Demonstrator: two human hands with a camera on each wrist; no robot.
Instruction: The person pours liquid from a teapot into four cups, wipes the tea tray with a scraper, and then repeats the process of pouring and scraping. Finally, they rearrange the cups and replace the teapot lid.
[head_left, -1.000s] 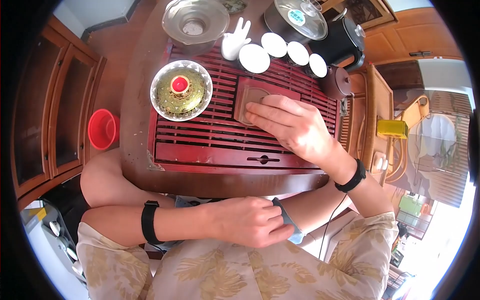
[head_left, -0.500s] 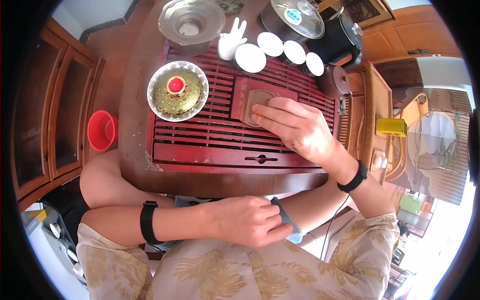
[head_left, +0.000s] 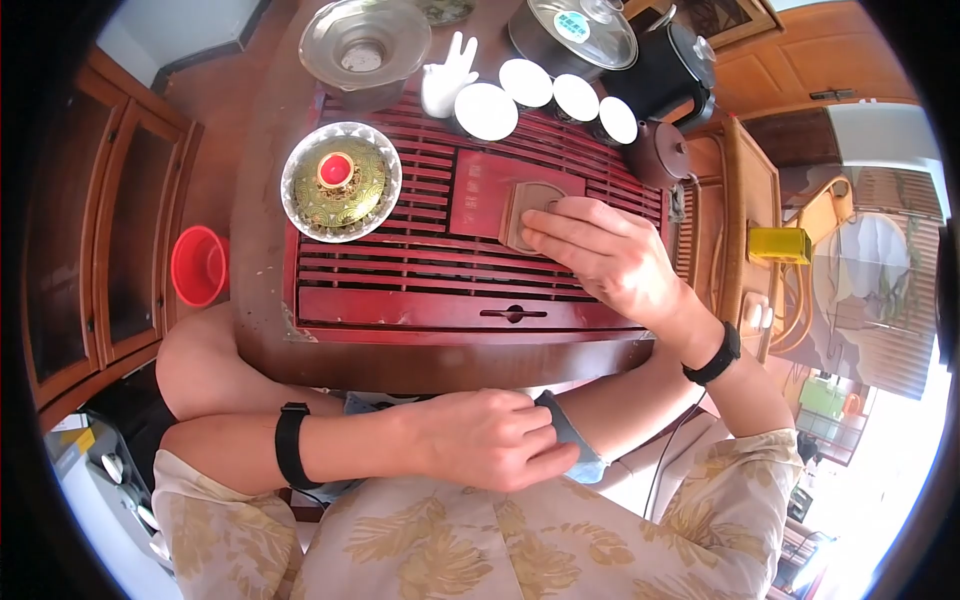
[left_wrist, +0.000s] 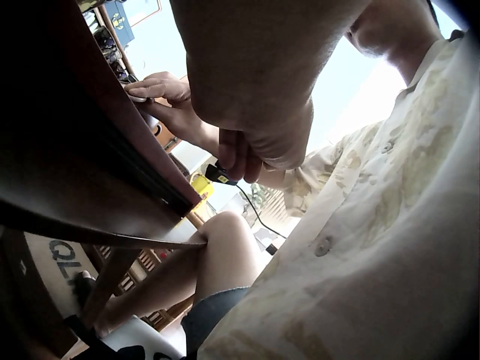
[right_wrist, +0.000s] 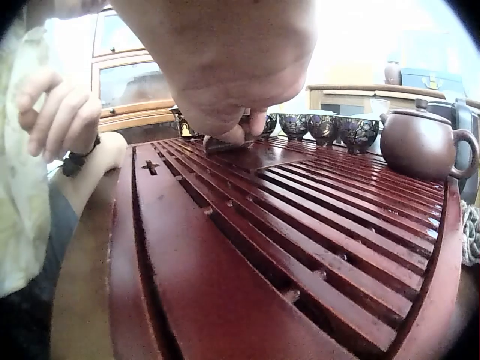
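My right hand (head_left: 615,255) is at the red slatted tray (head_left: 410,318), its fingertips on a flat brown coaster (head_left: 522,216) that lies partly over the tray's smooth red panel (head_left: 480,190). From the side, in the right wrist view, fingers and thumb of the right hand (right_wrist: 232,67) hold the coaster (right_wrist: 214,145) low at the tray surface; part of it is hidden by the hand. The left hand (head_left: 500,440) hangs loosely curled over the lap, below the table edge, holding nothing.
A lidded patterned bowl (head_left: 341,190) stands on the tray's left. Along the back are a glass bowl (head_left: 365,45), a white hand figurine (head_left: 447,80), several cups (head_left: 486,112), a pot (head_left: 575,40), a black kettle (head_left: 668,75) and a brown teapot (head_left: 657,155).
The right hand has moved the coaster to the right across the red panel, baring more of the panel's left part. The table scene has shifted slightly left in view; the left hand stays in the lap.
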